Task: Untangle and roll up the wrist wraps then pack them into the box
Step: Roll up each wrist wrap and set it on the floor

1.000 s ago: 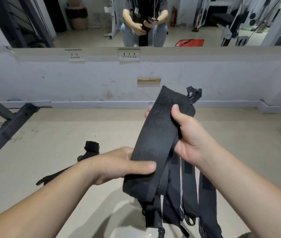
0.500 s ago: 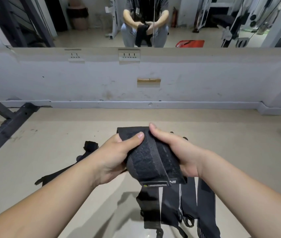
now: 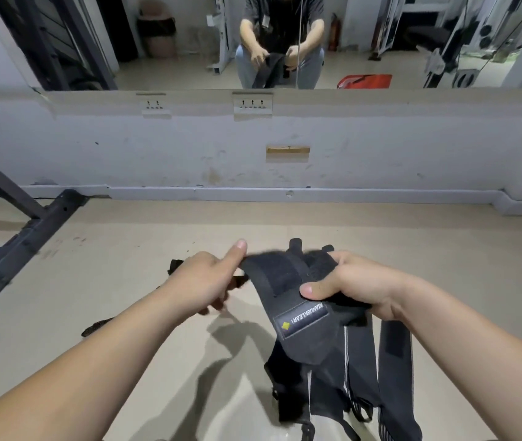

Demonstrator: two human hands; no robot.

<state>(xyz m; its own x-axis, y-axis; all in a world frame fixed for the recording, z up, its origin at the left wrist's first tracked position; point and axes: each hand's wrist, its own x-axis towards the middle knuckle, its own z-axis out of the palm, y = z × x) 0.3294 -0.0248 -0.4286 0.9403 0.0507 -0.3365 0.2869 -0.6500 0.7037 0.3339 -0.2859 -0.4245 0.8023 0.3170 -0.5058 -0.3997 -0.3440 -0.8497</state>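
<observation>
The left hand (image 3: 210, 280) pinches the left edge of the wrist wrap (image 3: 288, 278). The right hand (image 3: 360, 283) grips its right side.

both forearms bare. left forearm (image 3: 100, 361) enters from the lower left corner, right forearm (image 3: 463, 342) from the lower right; they converge toward the centre, hands level and near each other. left hand (image 3: 208, 278): back of hand up, thumb straight and pointing forward, its tip on the left edge of the wrist wrap (image 3: 288, 281); fingers curled underneath, blurred, exact contact not clear. right hand (image 3: 361, 284): back of hand up, thumb laid flat across the top of the wrap pointing left, fingers curled round its far side, firm grip. wrists roughly straight.
</observation>
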